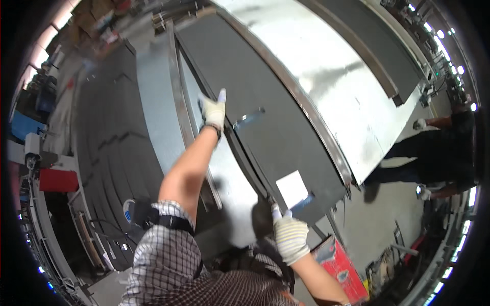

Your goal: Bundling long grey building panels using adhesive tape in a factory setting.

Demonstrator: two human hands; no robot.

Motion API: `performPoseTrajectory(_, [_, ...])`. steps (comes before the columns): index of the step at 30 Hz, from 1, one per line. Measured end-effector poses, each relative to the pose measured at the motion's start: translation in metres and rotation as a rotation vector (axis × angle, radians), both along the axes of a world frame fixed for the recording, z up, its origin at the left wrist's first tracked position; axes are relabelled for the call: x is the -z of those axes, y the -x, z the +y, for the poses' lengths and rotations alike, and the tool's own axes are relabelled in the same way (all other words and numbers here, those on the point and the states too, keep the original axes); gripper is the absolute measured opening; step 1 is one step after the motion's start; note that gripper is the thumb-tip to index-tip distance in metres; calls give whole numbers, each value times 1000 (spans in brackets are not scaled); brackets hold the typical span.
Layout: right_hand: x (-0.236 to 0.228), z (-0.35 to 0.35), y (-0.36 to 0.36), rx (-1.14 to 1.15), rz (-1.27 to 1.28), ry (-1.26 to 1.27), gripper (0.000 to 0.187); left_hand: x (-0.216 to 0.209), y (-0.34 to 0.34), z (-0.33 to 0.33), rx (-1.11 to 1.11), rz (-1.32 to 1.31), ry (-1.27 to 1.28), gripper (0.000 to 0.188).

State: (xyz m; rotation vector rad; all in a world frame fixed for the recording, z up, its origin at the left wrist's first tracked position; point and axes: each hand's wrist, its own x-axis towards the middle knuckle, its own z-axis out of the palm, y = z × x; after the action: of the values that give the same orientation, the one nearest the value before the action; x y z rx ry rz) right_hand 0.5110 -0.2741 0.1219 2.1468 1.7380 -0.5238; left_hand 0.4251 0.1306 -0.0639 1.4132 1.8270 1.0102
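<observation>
A long dark grey metal panel [255, 86] lies in front of me, with a folded rim along its left edge. At that edge is my left hand [212, 111] in a pale work glove, its thumb and fingers spread apart. In a striped glove, my right hand [292, 238] has its fingertips closed at the panel's near left corner; their undersides are hidden. A white square sheet [292, 189] lies on the panel near my right hand, with a blue patch beside it. Closer to my left hand, a shiny bluish strip [248, 119] crosses the panel's surface.
Brown metal bars [178, 86] run along both sides of the panel. Stacked dark sheets [109, 137] stand on the left, and a bright metal sheet [326, 66] on the right. Another person [434, 153] in dark clothes is at the right. A red box [339, 268] sits near my right forearm.
</observation>
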Motion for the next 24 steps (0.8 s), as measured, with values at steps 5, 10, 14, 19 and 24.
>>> performPoseTrajectory(5, [3,16,4,124,189,-70,46,-13,26,-98,-97,-44,228,112])
performPoseTrajectory(10, [14,16,-2,149,211,-193,37,-2,9,-244,56,-275,333,99])
performPoseTrajectory(14, [18,1,8,98,161,-306,30,-7,-5,-260,107,-121,352,107])
performPoseTrajectory(19, [17,-21,4,68,219,-332,31,-5,-24,-246,70,19,180,98])
performPoseTrajectory(24, [-9,-47,-22,151,320,-200,34,-7,-45,-256,60,-8,117,84])
